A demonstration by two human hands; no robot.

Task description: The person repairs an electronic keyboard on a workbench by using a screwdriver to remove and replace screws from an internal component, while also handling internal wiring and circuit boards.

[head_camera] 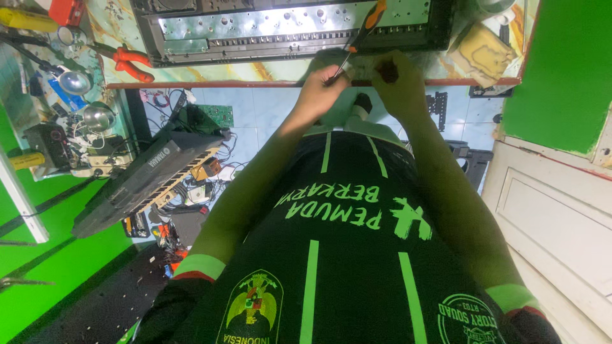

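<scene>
My left hand [319,89] grips a screwdriver [364,28] low on its shaft. The orange and black handle points up and away over an opened black keyboard chassis [287,28] with a bare metal plate inside. That chassis lies on the marbled worktable [268,71] at its near edge. My right hand [396,81] is just to the right of the left one, fingers curled at the table edge beside the screwdriver tip. Something small and dark sits at its fingertips; I cannot make out what it is. My black and green shirt fills the lower view.
Orange-handled pliers [127,62] and round metal parts [75,81] lie on the table's left side, a yellow block [484,51] at its right. Below on the floor are a second black keyboard [140,178], a green circuit board [217,114] and loose wires. A white door [554,216] stands at right.
</scene>
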